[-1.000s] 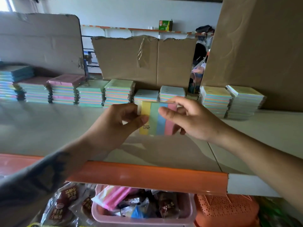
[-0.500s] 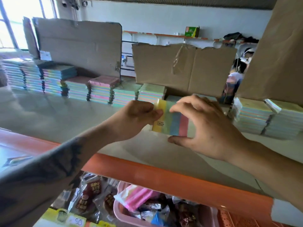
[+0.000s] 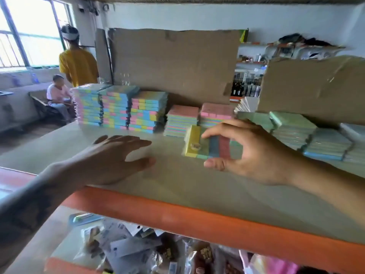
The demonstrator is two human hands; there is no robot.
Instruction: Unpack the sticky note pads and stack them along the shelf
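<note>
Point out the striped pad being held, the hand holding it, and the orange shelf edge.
striped pad [image 3: 209,144], head view, on its blue stripe.
right hand [image 3: 254,155], head view, on the palm.
orange shelf edge [image 3: 197,220], head view, on the front lip's middle.

— What's different on my feed from a second ago?

— My left hand [image 3: 118,155] has let go of the striped pad [image 3: 209,144]. Both hands were pinching it before; now the left one is off to the left with fingers spread above the shelf [image 3: 177,194].

— And the right?

— My right hand [image 3: 250,153] holds the pad alone now, thumb under its near edge, fingers over the top.

— Camera moved?

— It swung left. The tall stacks [image 3: 118,107] by the window came into view, and two people [image 3: 77,60] beyond them that I couldn't see earlier.
</note>
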